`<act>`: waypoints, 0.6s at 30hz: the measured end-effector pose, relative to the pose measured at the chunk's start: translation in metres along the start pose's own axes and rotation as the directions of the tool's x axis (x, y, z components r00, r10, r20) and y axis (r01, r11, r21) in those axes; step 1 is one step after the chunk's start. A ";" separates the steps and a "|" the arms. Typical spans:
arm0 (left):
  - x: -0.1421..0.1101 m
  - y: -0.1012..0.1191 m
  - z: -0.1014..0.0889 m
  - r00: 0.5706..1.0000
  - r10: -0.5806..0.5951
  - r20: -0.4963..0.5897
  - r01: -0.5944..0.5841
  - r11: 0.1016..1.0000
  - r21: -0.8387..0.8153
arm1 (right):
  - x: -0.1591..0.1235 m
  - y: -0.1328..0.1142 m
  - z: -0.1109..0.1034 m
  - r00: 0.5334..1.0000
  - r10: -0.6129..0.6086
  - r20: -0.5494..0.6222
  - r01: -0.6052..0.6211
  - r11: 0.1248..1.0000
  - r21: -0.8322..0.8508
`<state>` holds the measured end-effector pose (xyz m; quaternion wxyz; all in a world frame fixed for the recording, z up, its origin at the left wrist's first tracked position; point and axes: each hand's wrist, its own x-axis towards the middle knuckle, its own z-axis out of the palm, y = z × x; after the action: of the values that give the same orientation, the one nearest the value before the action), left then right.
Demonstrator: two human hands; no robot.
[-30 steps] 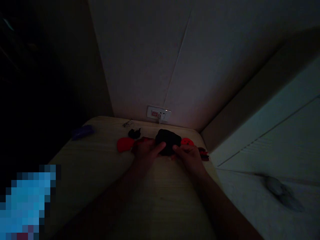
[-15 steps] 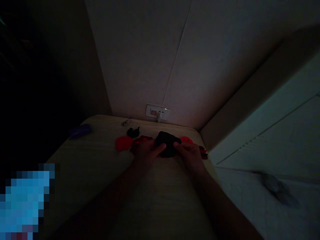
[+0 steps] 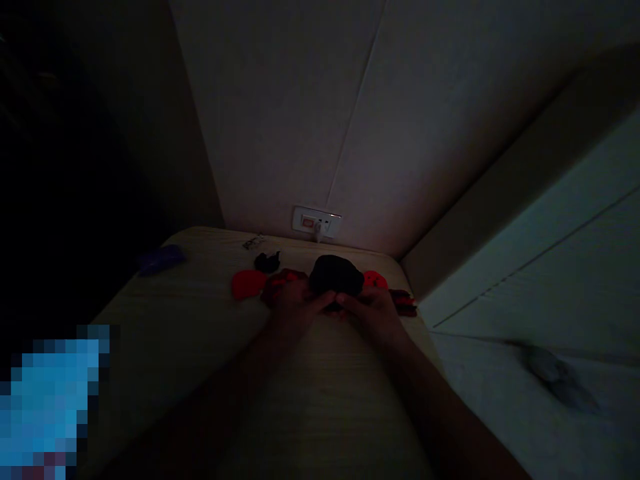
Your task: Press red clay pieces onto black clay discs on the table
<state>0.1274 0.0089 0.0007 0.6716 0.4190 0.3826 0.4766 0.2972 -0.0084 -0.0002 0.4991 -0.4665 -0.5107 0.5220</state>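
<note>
A dark, soft-looking flattened piece, perhaps clay (image 3: 336,275), is held up between my two hands over the far part of the table. My left hand (image 3: 299,300) grips its left lower edge, thumb in front. On the other side my right hand (image 3: 371,309) grips the right lower edge, its thumb near the left one. Behind the left hand lies a dark red patterned piece (image 3: 280,283), partly hidden. A bright red round piece (image 3: 375,281) with dark marks shows past the right hand, and a dark red striped piece (image 3: 404,303) lies at the right edge.
On the wooden table (image 3: 310,400) lie a red flat piece (image 3: 249,285), a small black lump (image 3: 267,262), a crumpled clear wrapper (image 3: 254,241) and a purple packet (image 3: 161,259). A wall socket (image 3: 317,222) with a plug sits behind. The room is dim.
The dark piece has tilted and now shows a broader, rounder outline. Both thumbs have moved down to its lower edge and closer together.
</note>
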 end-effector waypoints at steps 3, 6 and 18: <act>0.001 -0.003 0.002 0.999 -0.025 0.037 0.030 0.991 -0.128 | 0.001 -0.002 0.001 0.999 0.007 -0.048 -0.006 1.000 0.022; 0.001 -0.004 0.001 0.998 -0.042 0.037 0.047 0.992 -0.120 | 0.001 -0.003 0.002 0.999 0.039 -0.036 -0.037 0.998 0.042; 0.001 -0.006 0.000 0.999 -0.036 0.031 0.039 0.994 -0.104 | 0.002 -0.001 -0.001 0.996 -0.001 -0.091 -0.005 0.997 -0.072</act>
<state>0.1293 0.0082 -0.0054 0.7069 0.3828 0.3550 0.4773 0.2979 -0.0065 0.0006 0.5041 -0.5081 -0.5056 0.4817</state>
